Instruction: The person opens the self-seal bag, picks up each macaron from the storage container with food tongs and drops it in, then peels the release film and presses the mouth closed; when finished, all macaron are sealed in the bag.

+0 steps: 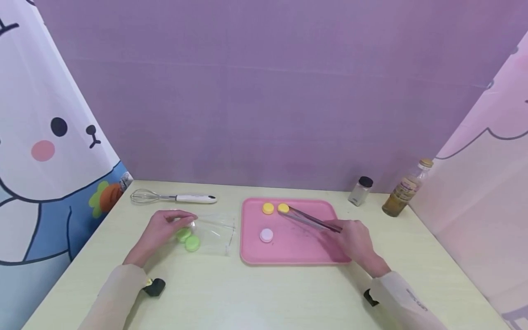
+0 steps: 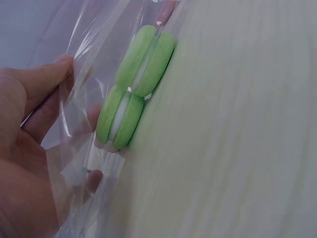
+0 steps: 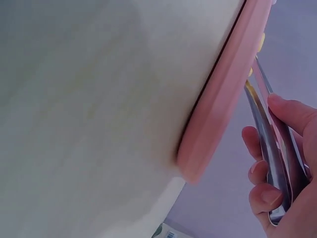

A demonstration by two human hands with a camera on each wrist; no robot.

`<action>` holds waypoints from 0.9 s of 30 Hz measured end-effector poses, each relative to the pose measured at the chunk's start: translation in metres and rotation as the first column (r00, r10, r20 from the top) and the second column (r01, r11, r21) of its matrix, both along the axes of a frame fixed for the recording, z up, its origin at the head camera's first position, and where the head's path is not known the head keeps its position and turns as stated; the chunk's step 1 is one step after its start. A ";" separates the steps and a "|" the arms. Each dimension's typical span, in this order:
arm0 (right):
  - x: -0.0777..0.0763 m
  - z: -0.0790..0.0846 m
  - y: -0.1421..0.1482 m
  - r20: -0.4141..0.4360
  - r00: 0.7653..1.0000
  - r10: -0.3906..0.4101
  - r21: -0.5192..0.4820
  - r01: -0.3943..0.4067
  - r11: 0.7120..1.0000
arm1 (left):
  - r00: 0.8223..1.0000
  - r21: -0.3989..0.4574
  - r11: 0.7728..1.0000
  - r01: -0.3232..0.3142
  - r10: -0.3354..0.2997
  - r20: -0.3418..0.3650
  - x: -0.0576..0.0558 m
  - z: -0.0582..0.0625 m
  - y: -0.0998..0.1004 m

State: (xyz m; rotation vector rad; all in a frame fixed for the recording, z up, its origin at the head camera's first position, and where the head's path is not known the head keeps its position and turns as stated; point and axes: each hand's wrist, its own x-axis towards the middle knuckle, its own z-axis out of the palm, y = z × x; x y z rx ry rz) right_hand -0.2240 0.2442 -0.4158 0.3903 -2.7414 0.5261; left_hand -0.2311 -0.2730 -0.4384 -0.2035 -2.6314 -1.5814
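Note:
My left hand pinches the edge of a clear plastic bag lying on the table. Inside the bag sit two green macarons, side by side and touching. My right hand grips metal tongs, whose tips reach over the pink tray. At those tips is a yellow macaron; whether they squeeze it cannot be made out. Another yellow macaron lies just left of it, and a pale pink macaron rests nearer the tray's front.
A whisk with a white handle lies at the back left of the table. Toward the back right stand a small jar with a black lid and a corked bottle of brown liquid. A purple backdrop rises behind the table.

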 end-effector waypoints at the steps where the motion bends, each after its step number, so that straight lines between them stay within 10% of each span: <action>1: 0.001 0.000 0.000 -0.002 1.000 -0.002 -0.003 0.002 1.000 | 1.000 0.000 1.000 0.000 0.000 0.001 0.000 0.000 0.000; 18: 0.022 0.024 -0.026 -0.251 0.946 0.204 0.004 -0.209 0.978 | 1.000 0.002 1.000 -0.002 0.002 0.009 0.002 0.000 -0.002; 27: 0.031 0.031 -0.047 -0.243 0.929 0.277 -0.013 -0.289 0.957 | 1.000 0.001 1.000 0.003 -0.003 0.000 0.000 0.000 0.000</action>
